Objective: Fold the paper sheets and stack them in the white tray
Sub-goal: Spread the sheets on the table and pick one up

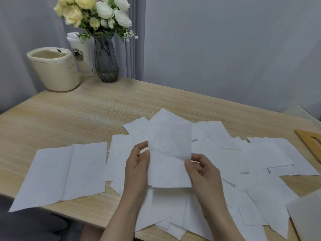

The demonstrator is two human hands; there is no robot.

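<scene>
I hold one white paper sheet (169, 153) upright above the table, folded over on itself. My left hand (137, 164) pinches its left edge and my right hand (202, 168) pinches its right edge near the fold. Beneath it a loose pile of several white sheets (243, 162) spreads over the middle and right of the wooden table (78, 119). A larger creased sheet (64, 173) lies flat to the left. A white corner, possibly the tray (305, 216), shows at the bottom right edge; I cannot tell for certain.
At the back left stand a cream lidded bin (53, 68), a paper coffee cup (81, 54) and a glass vase of flowers (106, 60). A wooden board (311, 143) pokes in at the right edge. Grey curtain behind.
</scene>
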